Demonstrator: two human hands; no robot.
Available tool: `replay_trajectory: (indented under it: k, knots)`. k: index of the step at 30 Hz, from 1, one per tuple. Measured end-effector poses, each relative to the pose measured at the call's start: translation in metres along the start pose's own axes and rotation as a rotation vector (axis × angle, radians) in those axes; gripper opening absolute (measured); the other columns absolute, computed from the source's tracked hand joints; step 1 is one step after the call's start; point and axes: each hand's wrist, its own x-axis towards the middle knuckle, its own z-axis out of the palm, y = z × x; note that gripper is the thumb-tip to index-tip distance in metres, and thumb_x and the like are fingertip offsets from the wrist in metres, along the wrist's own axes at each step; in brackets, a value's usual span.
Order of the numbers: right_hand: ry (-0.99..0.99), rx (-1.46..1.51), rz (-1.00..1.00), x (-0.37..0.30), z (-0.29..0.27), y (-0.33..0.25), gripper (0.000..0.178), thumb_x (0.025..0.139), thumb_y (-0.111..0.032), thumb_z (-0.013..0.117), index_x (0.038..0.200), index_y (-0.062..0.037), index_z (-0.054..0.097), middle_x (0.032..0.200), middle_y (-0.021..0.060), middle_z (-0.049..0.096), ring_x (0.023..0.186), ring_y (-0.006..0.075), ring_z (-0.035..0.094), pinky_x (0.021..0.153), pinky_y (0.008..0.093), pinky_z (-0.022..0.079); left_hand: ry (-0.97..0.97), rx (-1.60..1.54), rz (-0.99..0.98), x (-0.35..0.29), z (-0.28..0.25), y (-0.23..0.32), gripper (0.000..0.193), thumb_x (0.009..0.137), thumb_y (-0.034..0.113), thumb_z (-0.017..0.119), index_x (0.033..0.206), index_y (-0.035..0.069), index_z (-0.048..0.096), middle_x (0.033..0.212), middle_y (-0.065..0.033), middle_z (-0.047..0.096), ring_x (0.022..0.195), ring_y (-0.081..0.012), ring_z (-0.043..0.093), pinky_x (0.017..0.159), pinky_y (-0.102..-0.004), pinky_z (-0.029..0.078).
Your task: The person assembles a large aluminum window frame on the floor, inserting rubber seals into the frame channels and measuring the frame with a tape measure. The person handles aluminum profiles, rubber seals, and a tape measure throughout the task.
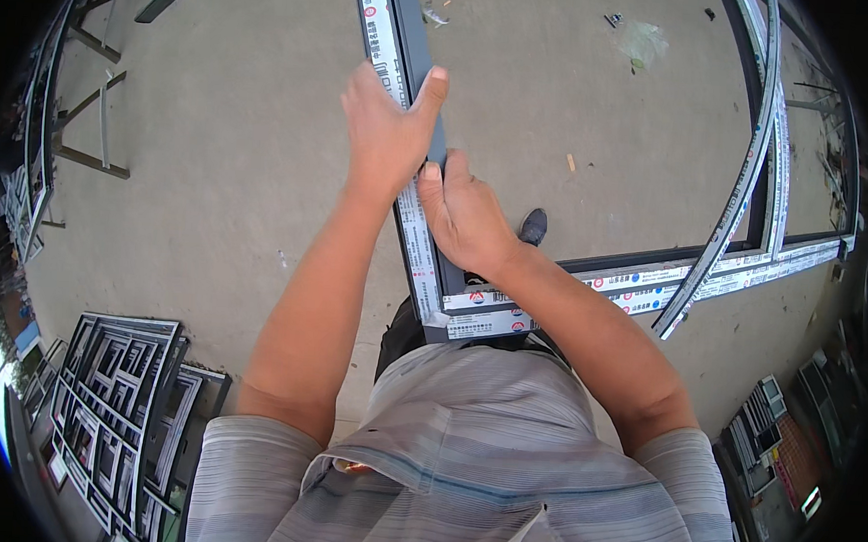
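Note:
A large dark grey metal window frame (pixel 418 255) faced with white printed film stands against my waist, its left bar running away from me and its near bar crossing to the right. My left hand (pixel 388 126) is wrapped round the left bar, thumb lying on a plain grey strip (pixel 414 25) along its inner side. Just nearer, my right hand (pixel 468 219) closes on the same bar from the inside, thumb on top. Fingertips of both hands are partly hidden. Whether the grey strip is a separate piece, I cannot tell.
A loose film-covered bar (pixel 723 217) lies slantwise across the frame's right side. Stacked metal frames (pixel 118 392) stand at lower left, with more (pixel 755 425) at lower right. Metal supports (pixel 91 160) stand far left. Clear plastic (pixel 644 45) and scraps lie on the concrete floor (pixel 235 133).

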Motion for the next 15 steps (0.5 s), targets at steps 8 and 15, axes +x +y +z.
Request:
replay_trajectory:
  k: [8,15]
  knots:
    - [0.012,-0.187,0.041,-0.003,0.003,-0.013,0.046,0.118,-0.04,0.036,0.111,0.0047,0.043,0.079,0.034,0.069,0.078,0.0563,0.069,0.073,0.0626,0.055,0.003,0.138,-0.034,0.018,-0.001,0.005,0.069,0.083,0.036,0.082,0.12,-0.014,0.054,0.123,-0.0303,0.057,0.123,-0.0458,0.053,0.108,-0.0518,0.046]
    - [0.048,0.155,-0.011,0.002,0.002,0.01,0.045,0.118,-0.038,0.035,0.111,0.0037,0.051,0.083,0.0346,0.07,0.079,0.0599,0.067,0.074,0.0651,0.054,-0.045,0.074,-0.034,0.02,-0.005,0.005,0.067,0.083,0.033,0.08,0.12,-0.015,0.051,0.127,-0.0321,0.053,0.124,-0.0456,0.052,0.11,-0.0506,0.046]
